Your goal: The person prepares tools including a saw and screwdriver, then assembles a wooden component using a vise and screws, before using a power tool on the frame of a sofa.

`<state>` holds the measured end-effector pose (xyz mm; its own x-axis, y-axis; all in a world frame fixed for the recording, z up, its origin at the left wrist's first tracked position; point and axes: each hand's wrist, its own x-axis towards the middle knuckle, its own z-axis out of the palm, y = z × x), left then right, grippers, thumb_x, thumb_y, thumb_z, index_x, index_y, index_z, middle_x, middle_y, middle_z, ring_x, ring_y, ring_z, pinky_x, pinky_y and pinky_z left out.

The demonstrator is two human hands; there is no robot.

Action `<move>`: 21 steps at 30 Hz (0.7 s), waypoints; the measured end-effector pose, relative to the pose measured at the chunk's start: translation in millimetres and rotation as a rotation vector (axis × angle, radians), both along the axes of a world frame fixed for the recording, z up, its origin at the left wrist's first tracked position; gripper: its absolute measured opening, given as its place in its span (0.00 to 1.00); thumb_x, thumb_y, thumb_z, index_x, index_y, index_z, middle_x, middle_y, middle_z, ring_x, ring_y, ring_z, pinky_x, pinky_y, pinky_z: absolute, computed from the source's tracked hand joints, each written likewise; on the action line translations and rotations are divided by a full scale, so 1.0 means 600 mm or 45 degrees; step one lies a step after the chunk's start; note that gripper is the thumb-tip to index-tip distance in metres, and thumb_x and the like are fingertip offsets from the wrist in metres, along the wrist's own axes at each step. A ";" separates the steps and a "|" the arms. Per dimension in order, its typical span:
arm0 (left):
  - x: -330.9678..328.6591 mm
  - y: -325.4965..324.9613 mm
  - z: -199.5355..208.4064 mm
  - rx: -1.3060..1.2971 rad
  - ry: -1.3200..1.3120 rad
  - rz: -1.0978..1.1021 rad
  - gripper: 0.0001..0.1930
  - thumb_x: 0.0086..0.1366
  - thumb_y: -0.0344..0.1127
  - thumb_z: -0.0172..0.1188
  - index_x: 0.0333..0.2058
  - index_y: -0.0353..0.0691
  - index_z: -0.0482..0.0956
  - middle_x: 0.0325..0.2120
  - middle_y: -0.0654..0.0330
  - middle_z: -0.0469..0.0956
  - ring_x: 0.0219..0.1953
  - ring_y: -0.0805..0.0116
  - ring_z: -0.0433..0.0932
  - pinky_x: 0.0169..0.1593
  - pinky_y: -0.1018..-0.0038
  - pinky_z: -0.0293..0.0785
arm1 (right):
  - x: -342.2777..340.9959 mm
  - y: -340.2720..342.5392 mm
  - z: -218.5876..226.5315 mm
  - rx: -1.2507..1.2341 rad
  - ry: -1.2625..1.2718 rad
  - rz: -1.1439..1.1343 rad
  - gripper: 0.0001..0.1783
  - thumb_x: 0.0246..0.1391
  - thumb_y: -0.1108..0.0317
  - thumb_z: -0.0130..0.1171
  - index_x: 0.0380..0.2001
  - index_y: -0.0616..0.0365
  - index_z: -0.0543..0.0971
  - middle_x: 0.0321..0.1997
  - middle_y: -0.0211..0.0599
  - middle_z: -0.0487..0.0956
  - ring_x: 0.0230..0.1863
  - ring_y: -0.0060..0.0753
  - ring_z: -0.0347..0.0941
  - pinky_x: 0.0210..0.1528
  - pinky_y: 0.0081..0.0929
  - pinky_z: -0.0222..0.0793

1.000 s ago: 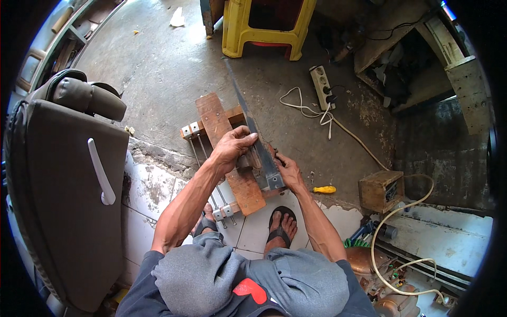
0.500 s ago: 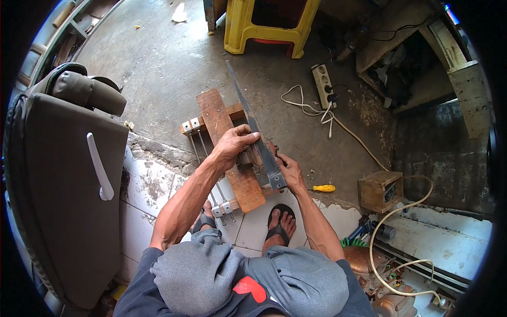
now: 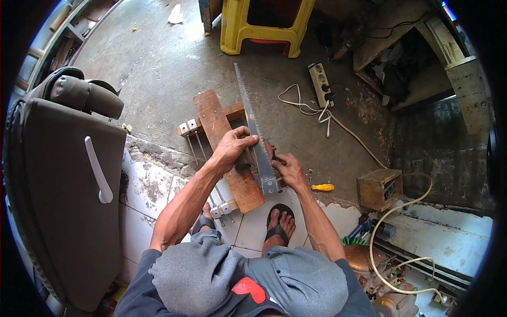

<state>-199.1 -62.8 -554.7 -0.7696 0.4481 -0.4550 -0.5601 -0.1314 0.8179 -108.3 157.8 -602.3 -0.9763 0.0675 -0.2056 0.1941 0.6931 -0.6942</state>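
A long, tapering saw blade with no handle on it stands over a wooden clamp frame, its narrow tip pointing away from me. With thumb and fingers my left hand grips the blade near its middle. The curled fingers of my right hand pinch the toothed edge near the wide end; the fingertips are partly hidden. Under my left hand a worn brown board lies across the clamp frame. Metal rods with silver end blocks run along the frame's left side.
A yellow screwdriver lies right of my feet. Beyond it are a power strip with white cable and a small wooden box. A yellow stool stands ahead. A dark padded seat fills the left side.
The blade has turned so that more of its flat side and toothed edge shows. Its wide end has shifted slightly left and nearer. My right hand has moved a little with it.
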 end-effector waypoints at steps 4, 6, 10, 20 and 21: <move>0.004 0.000 0.015 -0.116 0.045 -0.010 0.09 0.66 0.35 0.62 0.39 0.35 0.77 0.31 0.62 0.79 0.33 0.76 0.76 0.37 0.77 0.76 | -0.075 -0.003 0.018 -0.095 -0.431 0.047 0.20 0.57 0.64 0.60 0.53 0.56 0.80 0.47 0.37 0.82 0.44 0.31 0.79 0.43 0.25 0.73; 0.008 0.016 0.013 -0.074 0.050 0.006 0.09 0.66 0.35 0.62 0.39 0.35 0.77 0.31 0.62 0.79 0.33 0.76 0.76 0.38 0.77 0.76 | -0.105 0.012 -0.028 -1.000 -0.352 -0.019 0.19 0.59 0.65 0.57 0.53 0.57 0.80 0.49 0.38 0.82 0.45 0.34 0.79 0.45 0.24 0.73; 0.010 0.008 -0.015 -0.041 0.068 0.063 0.09 0.66 0.35 0.62 0.39 0.35 0.77 0.30 0.63 0.79 0.33 0.77 0.76 0.39 0.77 0.74 | -0.143 -0.007 0.039 -1.526 -0.496 -0.235 0.18 0.63 0.66 0.54 0.52 0.60 0.79 0.43 0.37 0.82 0.43 0.29 0.78 0.45 0.22 0.73; 0.010 0.008 0.003 -0.056 0.068 0.053 0.09 0.66 0.34 0.62 0.39 0.35 0.77 0.30 0.62 0.80 0.32 0.77 0.76 0.38 0.78 0.74 | -0.017 -0.006 0.089 -1.071 0.087 -0.158 0.16 0.63 0.60 0.55 0.40 0.62 0.84 0.54 0.40 0.75 0.58 0.33 0.70 0.60 0.30 0.66; 0.011 0.008 0.003 -0.056 0.071 0.060 0.09 0.66 0.34 0.62 0.39 0.35 0.77 0.30 0.62 0.80 0.32 0.77 0.76 0.38 0.78 0.74 | -0.007 0.002 0.082 -1.125 0.079 -0.127 0.16 0.60 0.62 0.56 0.41 0.63 0.82 0.57 0.41 0.72 0.61 0.35 0.67 0.62 0.32 0.66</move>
